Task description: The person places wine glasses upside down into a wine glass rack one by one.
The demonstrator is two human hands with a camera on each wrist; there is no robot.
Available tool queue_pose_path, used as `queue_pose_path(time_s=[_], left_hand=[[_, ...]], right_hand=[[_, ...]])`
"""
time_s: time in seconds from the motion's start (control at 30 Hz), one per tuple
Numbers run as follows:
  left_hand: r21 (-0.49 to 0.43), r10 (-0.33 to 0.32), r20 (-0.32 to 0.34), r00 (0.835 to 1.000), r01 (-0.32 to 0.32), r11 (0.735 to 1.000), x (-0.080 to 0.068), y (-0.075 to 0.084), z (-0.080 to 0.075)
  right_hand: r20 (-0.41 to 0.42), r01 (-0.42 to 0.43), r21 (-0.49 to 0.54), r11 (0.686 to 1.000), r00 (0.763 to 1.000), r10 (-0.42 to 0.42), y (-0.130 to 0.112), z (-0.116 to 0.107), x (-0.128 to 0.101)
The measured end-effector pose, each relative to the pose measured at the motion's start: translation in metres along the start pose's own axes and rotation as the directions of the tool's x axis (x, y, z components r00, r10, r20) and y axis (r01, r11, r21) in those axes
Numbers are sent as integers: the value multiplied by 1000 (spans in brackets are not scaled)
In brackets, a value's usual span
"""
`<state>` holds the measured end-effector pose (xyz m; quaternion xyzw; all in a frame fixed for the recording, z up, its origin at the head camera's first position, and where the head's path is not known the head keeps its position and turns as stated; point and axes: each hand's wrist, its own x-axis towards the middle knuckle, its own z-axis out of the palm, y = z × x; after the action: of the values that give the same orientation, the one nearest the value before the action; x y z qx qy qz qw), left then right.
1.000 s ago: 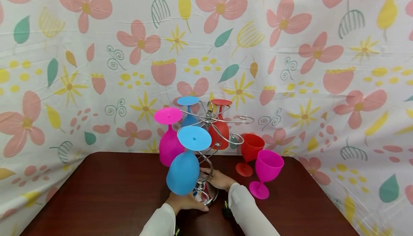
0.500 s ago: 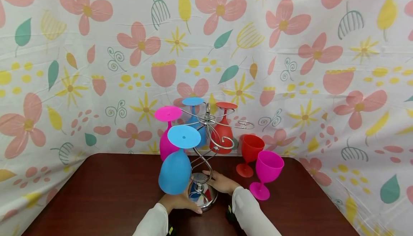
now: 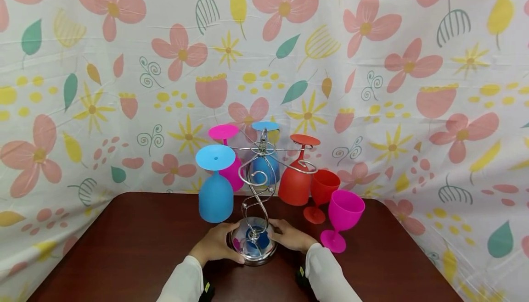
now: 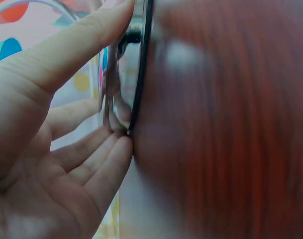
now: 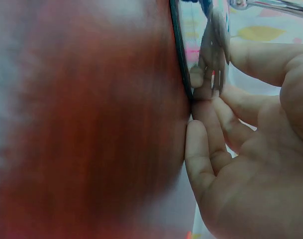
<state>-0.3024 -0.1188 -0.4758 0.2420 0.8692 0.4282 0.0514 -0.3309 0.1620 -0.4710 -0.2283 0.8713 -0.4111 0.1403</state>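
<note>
A chrome wine glass rack (image 3: pixel 258 196) with a spiral stem stands on the table. Its round mirrored base (image 3: pixel 253 260) lies between both hands. My left hand (image 3: pixel 215 244) grips the base's left side, thumb at the front and fingers farther round. On the right side my right hand (image 3: pixel 291 236) holds the same rim, fingertips low at its dark bottom edge in the right wrist view. Upside down on the rack's arms hang a blue goblet (image 3: pixel 216 198) at front left, a pink goblet (image 3: pixel 232 173) behind it, another blue goblet (image 3: pixel 266 169) at the back and a red goblet (image 3: pixel 294 186) at right.
Right of the rack, a red goblet (image 3: pixel 324 189) and a pink goblet (image 3: pixel 345 212) stand upright on the dark wooden table (image 3: pixel 136 247). Curled rack arms without goblets point to the front and right. A flowered cloth (image 3: pixel 264 63) hangs behind the table.
The rack has turned clockwise as seen from above: the front blue goblet swung left, the back blue and hanging red ones right. My hands have shifted round the base and stand farther apart.
</note>
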Motion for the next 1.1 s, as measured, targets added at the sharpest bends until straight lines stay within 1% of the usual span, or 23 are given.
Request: queue_pose_path(time_s=[0.07, 0.2, 0.3, 0.5, 0.6, 0.8, 1.0, 1.1], left_hand=[[-13, -9, -3, 1000, 9, 1000, -1, -5, -2], [-43, -28, -7, 1000, 28, 999, -3, -12, -5], [-64, -42, -8, 999, 41, 997, -4, -14, -7], [-105, -77, -26, 997, 73, 992, -9, -14, -5], [-120, -79, -38, 996, 74, 990, -11, -14, -2], [-150, -75, -25, 997, 70, 986, -8, -17, -1], [-180, -68, -16, 998, 64, 982, -8, -20, -2], [-193, -76, -16, 997, 71, 979, -8, -22, -4]], right_hand=[[14, 17, 10, 1000, 1000, -17, 1, 1, -2], [27, 17, 38, 999, 999, -18, 2, 4, -7], [18, 1, 45, 999, 1000, -2, 2, 4, -9], [12, 16, 58, 998, 1000, -17, 2, 8, -13], [-6, 6, 54, 999, 1000, -6, 1, 9, -16], [-42, -2, 78, 997, 999, 5, 0, 11, -20], [-63, 4, 73, 997, 998, 1, -1, 12, -21], [-71, 8, 69, 998, 997, -3, -3, 14, -21]])
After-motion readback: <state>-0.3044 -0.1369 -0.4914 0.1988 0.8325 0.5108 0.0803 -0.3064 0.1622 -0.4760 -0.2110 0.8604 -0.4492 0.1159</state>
